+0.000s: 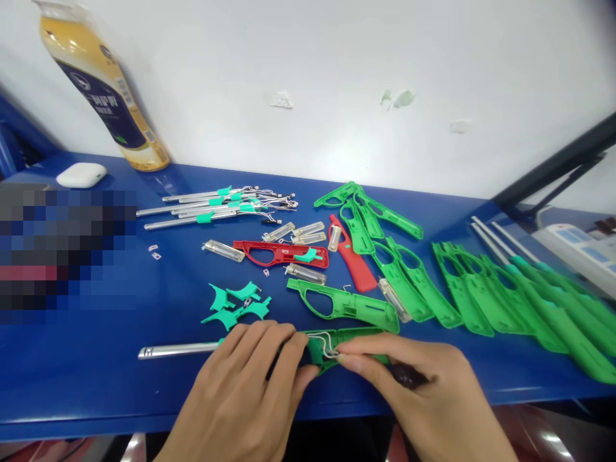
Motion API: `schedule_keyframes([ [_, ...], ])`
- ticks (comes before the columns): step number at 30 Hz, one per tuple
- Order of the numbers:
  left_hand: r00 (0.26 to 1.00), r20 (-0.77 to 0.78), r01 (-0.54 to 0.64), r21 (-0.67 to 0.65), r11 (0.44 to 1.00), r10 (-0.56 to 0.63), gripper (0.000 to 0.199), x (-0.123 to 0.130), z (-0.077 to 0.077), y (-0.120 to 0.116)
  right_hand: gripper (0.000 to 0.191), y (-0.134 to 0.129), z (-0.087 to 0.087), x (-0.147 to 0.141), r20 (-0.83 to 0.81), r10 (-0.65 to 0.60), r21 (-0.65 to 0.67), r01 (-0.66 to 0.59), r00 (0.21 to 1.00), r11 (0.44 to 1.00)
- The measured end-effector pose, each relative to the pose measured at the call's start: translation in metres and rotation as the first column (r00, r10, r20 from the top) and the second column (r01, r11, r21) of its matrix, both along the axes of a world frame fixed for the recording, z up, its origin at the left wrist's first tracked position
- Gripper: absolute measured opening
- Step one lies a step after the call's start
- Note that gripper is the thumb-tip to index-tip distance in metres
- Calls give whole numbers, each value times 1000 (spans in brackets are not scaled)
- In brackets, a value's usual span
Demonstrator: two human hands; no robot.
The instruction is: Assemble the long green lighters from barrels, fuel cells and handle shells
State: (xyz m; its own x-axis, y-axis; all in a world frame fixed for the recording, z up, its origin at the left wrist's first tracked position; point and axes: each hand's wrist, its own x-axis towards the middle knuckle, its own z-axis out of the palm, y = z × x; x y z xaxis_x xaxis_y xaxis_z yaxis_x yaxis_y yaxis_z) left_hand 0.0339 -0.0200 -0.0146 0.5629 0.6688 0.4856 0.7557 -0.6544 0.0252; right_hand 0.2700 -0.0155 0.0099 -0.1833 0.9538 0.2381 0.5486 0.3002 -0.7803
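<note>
At the table's front edge lies a green lighter shell (356,333) with a silver metal tube (185,350) pointing left from it. My left hand (250,378) is closed over the shell and the tube's base, hiding much of both. White wires (323,340) curve out between the hands. The thumb and forefinger of my right hand (414,378) pinch at the wire end inside the shell. A dark tool (408,376) shows beneath the right palm. Just above lies an open green shell half (346,304), and teal triggers (238,305) are grouped to its left.
Silver tubes with wires (206,208) lie at the back left. Clear fuel tanks (224,250) surround a red shell half (283,254). Several green shells (476,289) fill the right side. A yellow bottle (103,96) and white case (81,175) stand at the back left.
</note>
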Motion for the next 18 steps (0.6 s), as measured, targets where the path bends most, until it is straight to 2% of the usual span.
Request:
schedule_keyframes([
  [5,1000,-23,9,6,1000,-8,26,1,-1,-2,15,1,-4,0,-33,-5,-16,5,999,1000],
  [11,1000,-18,15,-43,999,-15,25,6,2,0,11,3,-10,1,73,-35,40,32,997,999],
  [14,1000,10,20,-76,997,-20,24,8,7,1,12,1,-13,4,85,-8,28,5,996,1000],
  [18,998,56,31,-93,995,-25,26,8,13,3,17,-7,-15,7,202,42,124,-68,979,990],
])
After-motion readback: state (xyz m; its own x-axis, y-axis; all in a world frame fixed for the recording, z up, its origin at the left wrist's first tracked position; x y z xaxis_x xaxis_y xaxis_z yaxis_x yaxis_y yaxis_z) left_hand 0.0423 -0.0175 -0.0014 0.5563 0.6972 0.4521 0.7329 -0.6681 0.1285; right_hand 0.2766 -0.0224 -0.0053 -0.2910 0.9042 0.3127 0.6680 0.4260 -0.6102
